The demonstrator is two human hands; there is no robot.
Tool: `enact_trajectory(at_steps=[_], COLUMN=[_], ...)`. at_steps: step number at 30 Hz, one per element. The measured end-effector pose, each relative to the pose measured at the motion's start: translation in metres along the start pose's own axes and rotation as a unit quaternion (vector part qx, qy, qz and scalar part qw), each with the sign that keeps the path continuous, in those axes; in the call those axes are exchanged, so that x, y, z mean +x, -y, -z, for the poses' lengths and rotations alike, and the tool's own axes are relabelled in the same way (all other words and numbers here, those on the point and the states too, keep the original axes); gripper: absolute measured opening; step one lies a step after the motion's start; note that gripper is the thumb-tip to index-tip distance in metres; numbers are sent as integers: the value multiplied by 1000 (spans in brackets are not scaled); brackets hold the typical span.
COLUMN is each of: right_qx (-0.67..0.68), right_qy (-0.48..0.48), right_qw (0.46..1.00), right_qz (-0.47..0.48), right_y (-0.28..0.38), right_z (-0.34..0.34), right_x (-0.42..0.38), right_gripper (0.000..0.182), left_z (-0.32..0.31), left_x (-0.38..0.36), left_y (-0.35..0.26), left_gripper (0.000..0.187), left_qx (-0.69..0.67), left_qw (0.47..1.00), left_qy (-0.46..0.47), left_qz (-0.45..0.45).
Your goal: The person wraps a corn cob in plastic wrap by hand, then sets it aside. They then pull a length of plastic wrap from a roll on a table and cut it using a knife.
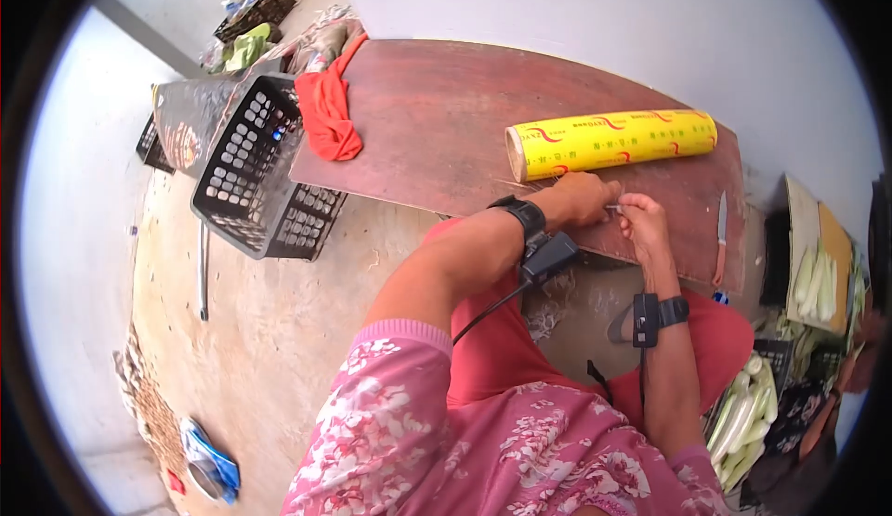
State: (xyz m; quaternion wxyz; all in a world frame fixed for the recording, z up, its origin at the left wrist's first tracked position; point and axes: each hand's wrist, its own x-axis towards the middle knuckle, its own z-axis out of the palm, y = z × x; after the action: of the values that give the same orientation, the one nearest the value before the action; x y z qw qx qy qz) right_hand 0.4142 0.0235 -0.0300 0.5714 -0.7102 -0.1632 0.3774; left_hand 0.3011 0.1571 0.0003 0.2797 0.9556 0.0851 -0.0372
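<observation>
My left hand [585, 198] is at the front edge of the reddish-brown table [418, 117], fingers curled, just below a yellow roll of wrap [613, 143] with red and green print. Facing it, my right hand [643, 223] is closed in a pinch. A small pale, thin thing [612, 207] shows between the two hands; its kind is too small to tell. To the right of my right hand lies a knife [721, 237], its handle toward me. What my left fingers hold is hidden.
A red cloth [327, 112] hangs over the table's left end, beside a tilted black crate [243, 168]. Bundles of long pale-green vegetables [743, 418] are at the lower right, with more vegetables [816, 282] by a cardboard box. A blue bag [212, 460] sits on the floor.
</observation>
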Motion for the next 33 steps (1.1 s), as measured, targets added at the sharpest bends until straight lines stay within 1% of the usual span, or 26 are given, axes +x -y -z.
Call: enact_trajectory(at_steps=[3, 6, 7, 11, 14, 17, 20, 22, 23, 25, 29, 31, 32, 33], right_qx=[0, -4, -6, -2, -22, 54, 118, 75, 52, 24, 0, -4, -6, 2], right_qy=[-6, -20, -27, -17, -20, -12, -37, -6, 10, 22, 21, 13, 3, -2], right_qw=[1000, 1000, 1000, 1000, 1000, 998, 991, 993, 992, 993, 994, 995, 995, 996], right_qz=[1, -2, -3, 7, -4, 19, -51, -93, -114, -116, -106, -97, -95, -86], right_y=[3, 1, 1, 2, 5, 0, 11, 12, 13, 14, 8, 7, 7, 6], right_z=[-3, -4, -4, -5, -8, -7, -10, -7, -6, -7, -9, -9, -10, -10], right_x=[1, 2, 1, 3, 2, 1, -10, -9, -7, -2, 8, 6, 4, 2], right_gripper=[13, 13, 13, 13, 14, 13, 18, 22, 25, 24, 22, 20, 19, 18], left_z=[-1, -12, -15, -18, -16, -18, -24, -28, -29, -29, -27, -26, -21, -22], left_x=[2, 9, 10, 11, 15, 20, 24, 26, 27, 28, 25, 26, 23, 26], left_y=[-2, 0, 1, 4, 6, 8, 15, 21, 23, 26, 31, 31, 29, 32], left_gripper=[35, 30, 26, 22, 18, 13, 10, 9, 9, 9, 8, 8, 8, 9], left_qx=[1, -20, -36, -38, -43, -44, -46, -58, -84, -139, -160, -174, -174, -162], left_qw=[1000, 998, 996, 996, 997, 997, 995, 991, 990, 985, 979, 977, 979, 981], left_qy=[-18, -51, -76, -74, -68, -67, -85, -117, -109, -96, -117, -106, -84, -75], left_qz=[1, 15, 17, 21, 19, 1, -16, -41, -36, -28, -43, -69, -59, -74])
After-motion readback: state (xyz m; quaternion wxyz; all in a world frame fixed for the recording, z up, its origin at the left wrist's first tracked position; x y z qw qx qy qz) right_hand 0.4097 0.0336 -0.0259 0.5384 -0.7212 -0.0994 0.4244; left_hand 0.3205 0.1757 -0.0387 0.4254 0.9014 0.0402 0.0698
